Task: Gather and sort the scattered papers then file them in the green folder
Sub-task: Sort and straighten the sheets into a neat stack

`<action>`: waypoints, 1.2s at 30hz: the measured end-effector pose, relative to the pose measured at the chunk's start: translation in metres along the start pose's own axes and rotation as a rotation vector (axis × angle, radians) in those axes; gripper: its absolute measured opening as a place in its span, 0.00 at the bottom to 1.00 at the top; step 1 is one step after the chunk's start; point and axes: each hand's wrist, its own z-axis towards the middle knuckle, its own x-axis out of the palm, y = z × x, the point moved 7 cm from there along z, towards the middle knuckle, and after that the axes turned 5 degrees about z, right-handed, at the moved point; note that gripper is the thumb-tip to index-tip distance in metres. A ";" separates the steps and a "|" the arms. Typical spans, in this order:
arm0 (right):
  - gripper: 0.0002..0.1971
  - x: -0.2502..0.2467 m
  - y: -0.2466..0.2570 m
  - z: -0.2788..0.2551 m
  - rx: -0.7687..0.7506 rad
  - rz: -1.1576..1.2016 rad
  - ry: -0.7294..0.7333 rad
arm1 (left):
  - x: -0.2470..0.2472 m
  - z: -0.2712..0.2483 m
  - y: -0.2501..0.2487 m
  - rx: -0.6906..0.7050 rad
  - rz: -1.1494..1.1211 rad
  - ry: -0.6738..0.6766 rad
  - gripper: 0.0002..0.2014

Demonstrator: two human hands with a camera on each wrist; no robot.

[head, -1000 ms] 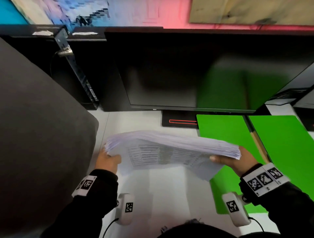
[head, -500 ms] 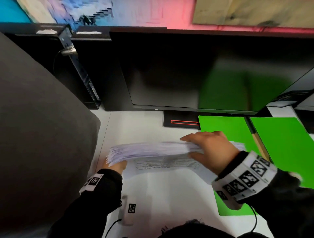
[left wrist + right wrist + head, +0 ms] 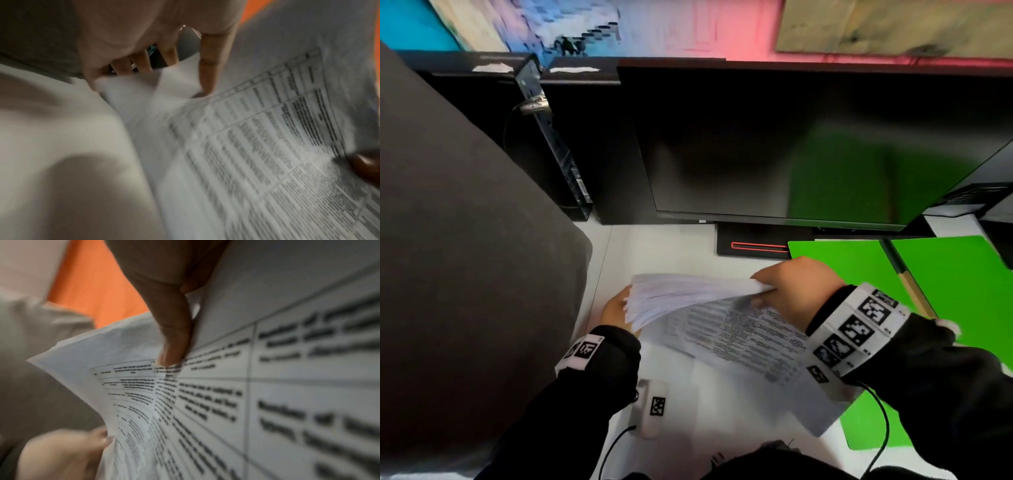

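Note:
A thick stack of white papers (image 3: 681, 294) hangs just above the white desk (image 3: 661, 250), fanned open, with a printed table sheet (image 3: 743, 335) facing me. My left hand (image 3: 618, 308) holds the stack's left edge, fingers (image 3: 207, 78) on the paper (image 3: 267, 146). My right hand (image 3: 765, 291) grips the stack's far right corner, its thumb (image 3: 174, 340) pinching the printed sheet (image 3: 226, 394). The green folder (image 3: 945, 274) lies open on the desk to the right, partly under my right forearm.
A black monitor (image 3: 791, 144) and its stand (image 3: 753, 245) stand close behind the papers. A dark grey padded surface (image 3: 465, 274) fills the left side. A black computer case (image 3: 551, 144) sits at the back left. Bare desk lies below the papers.
My right hand left the stack's right edge, came over its top and now grips the far corner. The stack dropped lower and fanned open, showing the printed sheet.

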 end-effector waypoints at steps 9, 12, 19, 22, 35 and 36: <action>0.08 -0.025 -0.096 -0.036 0.326 0.758 -0.258 | 0.047 -0.016 0.018 0.159 -0.007 0.227 0.46; 0.06 -0.018 -0.122 -0.048 0.354 0.970 -0.272 | 0.080 -0.036 0.034 0.095 -0.037 0.410 0.32; 0.16 0.010 -0.183 -0.070 0.357 0.990 -0.156 | 0.132 -0.074 0.032 0.318 0.117 0.416 0.12; 0.18 0.014 -0.205 -0.079 0.293 0.763 -0.098 | 0.149 -0.083 0.039 0.337 0.182 0.370 0.11; 0.41 0.078 -0.367 -0.131 0.513 1.311 -0.285 | 0.229 -0.077 0.113 -0.061 0.269 0.364 0.11; 0.45 0.082 -0.383 -0.137 0.529 1.337 -0.310 | 0.229 -0.075 0.124 -0.096 0.278 0.341 0.09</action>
